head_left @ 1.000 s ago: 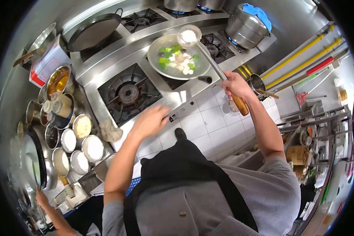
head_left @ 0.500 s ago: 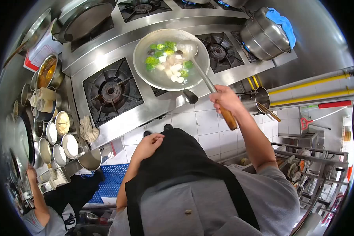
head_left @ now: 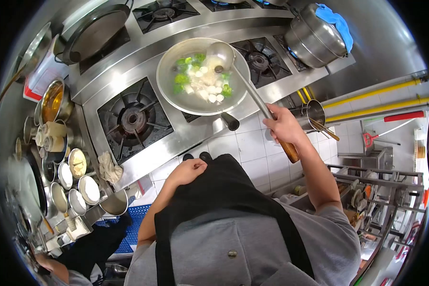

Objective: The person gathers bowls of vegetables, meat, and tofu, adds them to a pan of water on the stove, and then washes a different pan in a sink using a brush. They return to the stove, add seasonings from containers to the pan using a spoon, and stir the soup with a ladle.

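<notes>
A wide pan (head_left: 169, 97) on the stove holds cloudy liquid with broccoli (head_left: 181, 79), white pieces (head_left: 212, 97) and a dark round piece. My right hand (head_left: 285, 126) is wrapped round the shaft of a long ladle (head_left: 255, 95), just above its wooden end. The ladle's bowl rests in the upper right of the pan. The pan's black handle (head_left: 230, 121) points toward me, with no hand on it. My left hand (head_left: 190, 169) hovers in front of the black apron (head_left: 205, 190), its fingers curled, with nothing visible in them.
An unlit burner (head_left: 134, 119) is left of the pan, another (head_left: 259, 60) to its right. A steel pot (head_left: 314, 38) with a blue cloth stands at the upper right. Bowls (head_left: 89, 189) and a rag (head_left: 109, 168) line the left. A co-worker's arm (head_left: 52, 267) shows lower left.
The ladle's bowl has shifted slightly left and up relative to the pan, and the food has moved about. My right hand has moved slightly right. The co-worker's arm has dropped lower.
</notes>
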{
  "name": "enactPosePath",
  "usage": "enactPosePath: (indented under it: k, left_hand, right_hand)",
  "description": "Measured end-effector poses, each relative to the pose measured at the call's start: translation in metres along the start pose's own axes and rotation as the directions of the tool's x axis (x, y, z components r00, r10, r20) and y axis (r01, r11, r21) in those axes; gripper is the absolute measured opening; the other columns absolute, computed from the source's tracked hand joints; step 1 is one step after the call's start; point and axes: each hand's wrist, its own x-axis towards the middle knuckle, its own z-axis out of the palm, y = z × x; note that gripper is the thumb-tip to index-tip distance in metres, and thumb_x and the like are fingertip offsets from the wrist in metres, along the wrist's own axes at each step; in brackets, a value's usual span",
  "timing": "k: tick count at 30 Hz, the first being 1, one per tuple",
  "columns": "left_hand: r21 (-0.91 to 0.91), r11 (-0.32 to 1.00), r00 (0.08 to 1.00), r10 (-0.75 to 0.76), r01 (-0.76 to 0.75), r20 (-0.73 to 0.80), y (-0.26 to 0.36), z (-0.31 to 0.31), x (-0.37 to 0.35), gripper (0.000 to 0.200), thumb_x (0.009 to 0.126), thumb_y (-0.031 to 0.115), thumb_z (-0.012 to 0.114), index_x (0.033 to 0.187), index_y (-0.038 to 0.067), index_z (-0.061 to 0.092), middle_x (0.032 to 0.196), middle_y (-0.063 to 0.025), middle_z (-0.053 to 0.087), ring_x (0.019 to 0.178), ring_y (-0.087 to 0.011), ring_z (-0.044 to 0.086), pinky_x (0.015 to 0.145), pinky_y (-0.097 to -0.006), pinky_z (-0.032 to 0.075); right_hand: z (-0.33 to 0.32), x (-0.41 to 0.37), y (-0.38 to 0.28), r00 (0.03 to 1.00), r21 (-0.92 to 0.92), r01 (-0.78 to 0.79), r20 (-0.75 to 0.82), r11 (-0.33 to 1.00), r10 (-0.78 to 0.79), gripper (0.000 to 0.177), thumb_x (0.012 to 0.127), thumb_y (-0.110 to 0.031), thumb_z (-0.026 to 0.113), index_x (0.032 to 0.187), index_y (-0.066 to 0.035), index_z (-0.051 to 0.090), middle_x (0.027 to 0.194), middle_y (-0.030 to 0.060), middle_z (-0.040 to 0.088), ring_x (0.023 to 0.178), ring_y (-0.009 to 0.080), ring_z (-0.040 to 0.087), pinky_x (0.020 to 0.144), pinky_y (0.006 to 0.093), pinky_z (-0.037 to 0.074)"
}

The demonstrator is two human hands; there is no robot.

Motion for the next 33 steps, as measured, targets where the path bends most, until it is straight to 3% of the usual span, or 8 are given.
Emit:
enactPosePath:
  k: [7,14,16,18,19,23,28,33]
  left_hand:
    - [0.072,0.994,0.997,-0.079,0.077,0.022,-0.005,-0.001,-0.006,0.032,0.093,0.033,0.058,0.106,0.006,0.069,0.092,-0.012,0.071,0.083,-0.0226,0.068,0.075,-0.0328,0.051]
    - [0.036,0.995,0.99,-0.083,0.088,-0.114,-0.009,0.012,0.012,0.032,0.093,0.03,0.058,0.106,0.003,0.068,0.092,-0.0115,0.071,0.083,-0.0217,0.067,0.075,-0.0315,0.051]
    - [-0.015,0.996,0.985,-0.084,0.083,-0.15,-0.009,0.02,0.018,0.031,0.093,0.028,0.058,0.105,0.001,0.068,0.091,-0.0109,0.071,0.083,-0.0202,0.067,0.075,-0.0306,0.051]
    - [-0.075,0.987,0.974,-0.15,0.139,-0.167,-0.005,0.025,0.022,0.03,0.093,0.025,0.057,0.106,0.0,0.068,0.09,-0.0102,0.071,0.084,-0.019,0.067,0.076,-0.0296,0.051]
    - [-0.078,0.986,0.971,-0.161,0.149,-0.175,-0.008,0.029,0.022,0.03,0.093,0.025,0.057,0.106,0.0,0.068,0.09,-0.0102,0.071,0.084,-0.019,0.067,0.076,-0.0296,0.051]
    - [-0.116,0.967,0.938,-0.247,0.225,-0.242,-0.043,0.048,0.034,0.033,0.089,0.03,0.057,0.1,0.001,0.07,0.092,-0.0187,0.071,0.086,-0.0301,0.069,0.078,-0.0366,0.052]
    - [0.146,0.927,0.885,-0.271,0.346,-0.377,-0.14,0.077,0.024,0.029,0.086,0.026,0.056,0.094,0.002,0.071,0.09,-0.0209,0.069,0.086,-0.0357,0.068,0.078,-0.0429,0.053]
    - [0.636,0.741,0.974,-0.206,0.215,-0.09,-0.281,0.121,-0.012,0.023,0.075,0.024,0.062,0.085,0.005,0.07,0.084,-0.0212,0.068,0.086,-0.0366,0.067,0.075,-0.0451,0.053]
  right_hand:
    - [-0.012,0.011,0.029,0.911,-0.617,0.167,-0.202,0.769,-0.36,0.059,0.082,-0.009,0.06,0.137,0.005,0.043,0.094,0.0314,0.064,0.093,0.0467,0.062,0.082,0.0477,0.049]
    - [-0.007,0.051,0.051,0.957,-0.693,0.072,-0.154,0.718,-0.245,0.065,0.083,-0.009,0.06,0.143,-0.001,0.038,0.103,0.0363,0.059,0.098,0.0479,0.061,0.088,0.0465,0.047]
    - [-0.008,0.065,0.072,0.891,-0.668,0.267,-0.105,0.695,-0.442,0.052,0.085,-0.009,0.059,0.135,-0.001,0.048,0.088,0.0276,0.066,0.075,0.0382,0.067,0.068,0.0435,0.053]
    - [-0.003,0.061,0.048,0.987,0.102,0.034,0.155,0.994,-0.05,0.03,0.088,-0.007,0.058,0.118,-0.003,0.057,0.07,0.0099,0.058,0.053,0.0172,0.057,0.045,0.0324,0.047]
    - [-0.001,0.056,0.037,0.978,0.232,0.009,0.2,0.973,-0.057,0.018,0.089,-0.005,0.057,0.106,-0.002,0.055,0.067,0.0005,0.047,0.048,0.0052,0.044,0.036,0.0226,0.037]
    - [-0.025,0.055,0.021,0.944,0.511,-0.169,0.329,0.843,-0.01,0.01,0.085,-0.003,0.061,0.092,0.001,0.054,0.069,0.0024,0.051,0.046,0.0079,0.045,0.037,0.0258,0.037]
    - [-0.034,0.042,0.016,0.951,0.259,-0.022,0.303,0.966,-0.059,0.027,0.087,-0.005,0.06,0.114,0.0,0.058,0.069,0.002,0.051,0.047,0.0075,0.046,0.036,0.0257,0.036]
    - [-0.049,0.032,0.015,0.976,-0.177,0.101,0.207,0.979,-0.063,0.051,0.087,-0.007,0.059,0.137,-0.009,0.051,0.077,0.0104,0.061,0.056,0.0187,0.06,0.047,0.0338,0.048]
